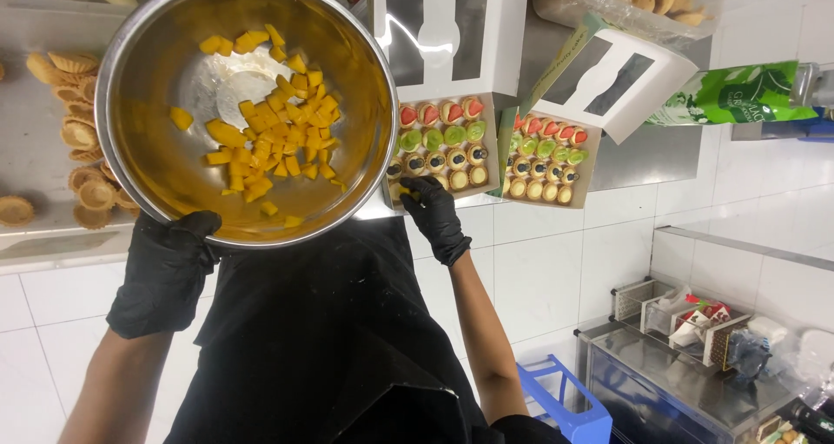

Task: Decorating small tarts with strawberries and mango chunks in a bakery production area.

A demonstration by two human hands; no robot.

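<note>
Both hands are in black gloves: the left hand (165, 270) grips the near rim of a big steel mixing bowl (156, 162), tipped toward the camera so the diced mango (278, 127) sits within easy reach, and the right hand (432, 209), just right of the bowl, pinches a mango piece over the open box of mini tarts (440, 144). That box already has strawberry, green and dark-berry rows. A second filled tart box (546, 159) sits further right of the bowl, and empty tart shells (78, 162) lie left of it
</note>
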